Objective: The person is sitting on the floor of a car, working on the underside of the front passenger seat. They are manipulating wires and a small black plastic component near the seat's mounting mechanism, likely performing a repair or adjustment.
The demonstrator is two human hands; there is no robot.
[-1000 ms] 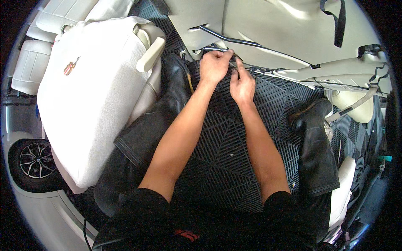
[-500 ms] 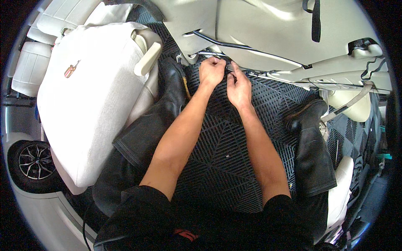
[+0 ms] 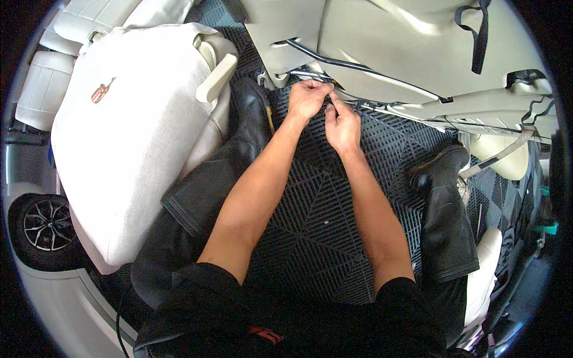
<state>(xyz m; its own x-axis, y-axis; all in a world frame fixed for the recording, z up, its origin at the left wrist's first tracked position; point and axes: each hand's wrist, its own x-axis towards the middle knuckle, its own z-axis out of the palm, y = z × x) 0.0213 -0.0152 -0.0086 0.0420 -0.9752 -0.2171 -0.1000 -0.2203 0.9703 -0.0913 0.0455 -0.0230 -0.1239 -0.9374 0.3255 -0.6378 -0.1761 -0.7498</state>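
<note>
At the foot of a cream trim panel [image 3: 412,51], my left hand [image 3: 306,101] is closed in a pinch with its fingertips pointing right. My right hand [image 3: 342,126] sits beside it, thumb and forefinger bent up to meet those fingertips. Whatever lies between the fingers is too small and too covered to make out. Just behind the hands, thin dark and pale wires [image 3: 376,106] run along the panel's lower edge. Higher up, a black cable [image 3: 364,70] comes out of a slot and slants down to the right across the panel.
To the left stands a seat under a white cover [image 3: 128,137], with a screwdriver [image 3: 100,90] lying on it and a cream lever [image 3: 216,79] at its side. Dark ribbed matting [image 3: 316,221] spreads between my black boots. A belt strap [image 3: 498,156] crosses at right.
The fingertips of both hands have come together; my left hand has turned so its fingers reach right. A grey bit seen between them before is now covered. The view has shifted slightly.
</note>
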